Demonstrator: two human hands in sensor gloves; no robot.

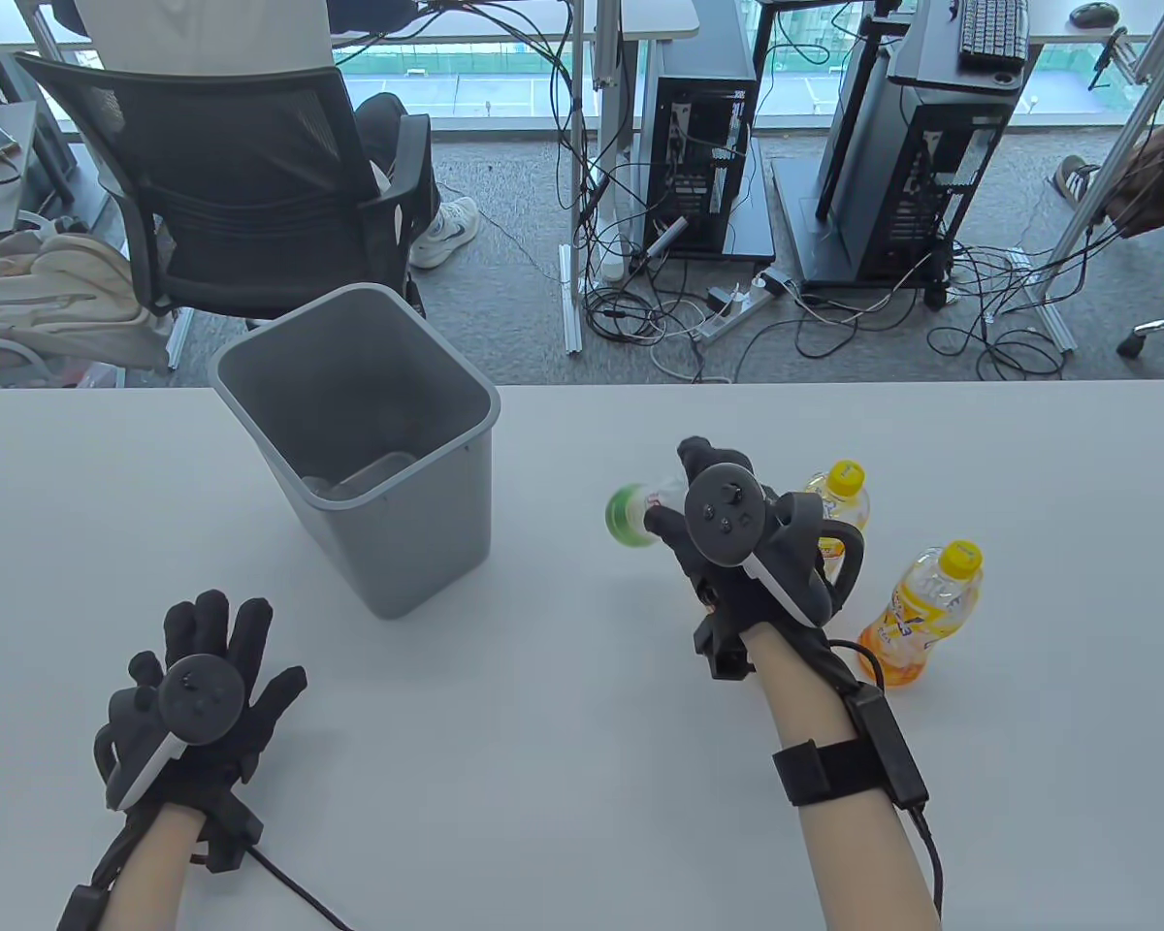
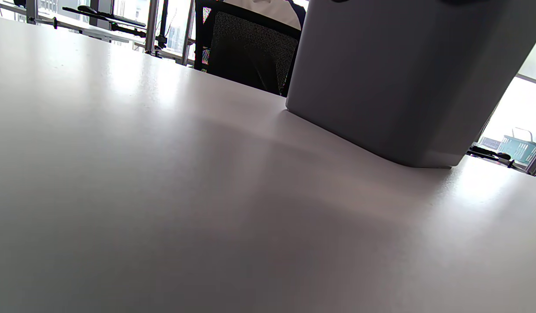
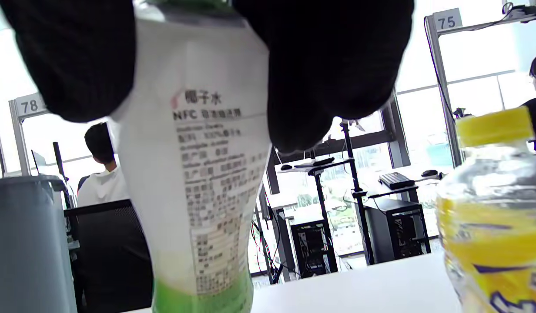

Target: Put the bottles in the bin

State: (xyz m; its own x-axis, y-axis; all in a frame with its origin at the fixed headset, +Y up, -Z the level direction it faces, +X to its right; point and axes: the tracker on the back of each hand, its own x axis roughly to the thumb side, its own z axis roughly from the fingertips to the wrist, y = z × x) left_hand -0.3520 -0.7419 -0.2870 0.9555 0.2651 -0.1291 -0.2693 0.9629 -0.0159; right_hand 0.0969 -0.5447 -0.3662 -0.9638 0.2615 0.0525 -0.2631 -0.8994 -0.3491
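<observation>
My right hand (image 1: 703, 529) grips a white bottle with a green cap (image 1: 632, 514) and holds it above the table, to the right of the grey bin (image 1: 369, 451). In the right wrist view the gloved fingers (image 3: 329, 65) wrap the white bottle (image 3: 198, 174) from the top. Two orange drink bottles with yellow caps stand on the table: one (image 1: 839, 495) just behind my right hand, one (image 1: 921, 611) to its right. My left hand (image 1: 204, 679) rests flat on the table in front of the bin, fingers spread, holding nothing.
The bin holds at least one clear bottle (image 1: 369, 475) at its bottom. The bin's wall (image 2: 403, 74) fills the left wrist view. A black office chair (image 1: 252, 184) stands beyond the table's far edge.
</observation>
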